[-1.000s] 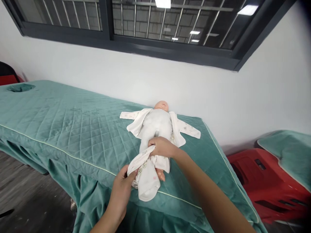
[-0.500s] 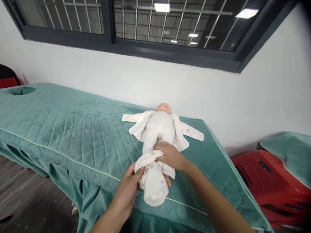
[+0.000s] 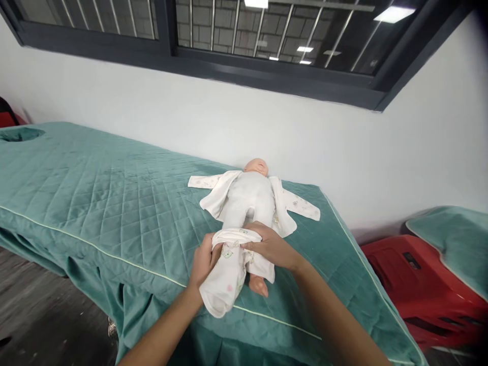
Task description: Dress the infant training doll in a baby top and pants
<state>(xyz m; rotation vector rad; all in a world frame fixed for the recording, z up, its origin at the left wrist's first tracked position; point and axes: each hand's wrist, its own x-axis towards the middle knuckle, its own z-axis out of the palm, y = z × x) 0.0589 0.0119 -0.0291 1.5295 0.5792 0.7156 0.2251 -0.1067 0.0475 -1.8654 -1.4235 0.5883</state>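
A baby doll point(image 3: 251, 195) with a white cloth body lies on its back on the green quilted bed, its head toward the wall. An open white printed jacket point(image 3: 219, 195) is spread under its torso with the sleeves out to both sides. Around the doll's lower legs are white printed baby pants point(image 3: 223, 282), bunched at the waistband. My left hand point(image 3: 204, 259) grips the bunched edge on the left. My right hand point(image 3: 269, 246) pinches that band on the right, near the doll's legs. One bare foot point(image 3: 259, 285) sticks out of a pant leg; the other foot is hidden in the cloth.
The green bed point(image 3: 114, 188) runs to the left along a white wall, with a face hole point(image 3: 21, 134) at its far end. A barred window point(image 3: 267, 56) is above. To the right stand red plastic stools point(image 3: 415, 290) partly under a green cloth point(image 3: 453, 244).
My left hand has moved up the waistband and the loose pant leg has swung left. More of the doll's bare foot shows. My right hand keeps its hold on the band.
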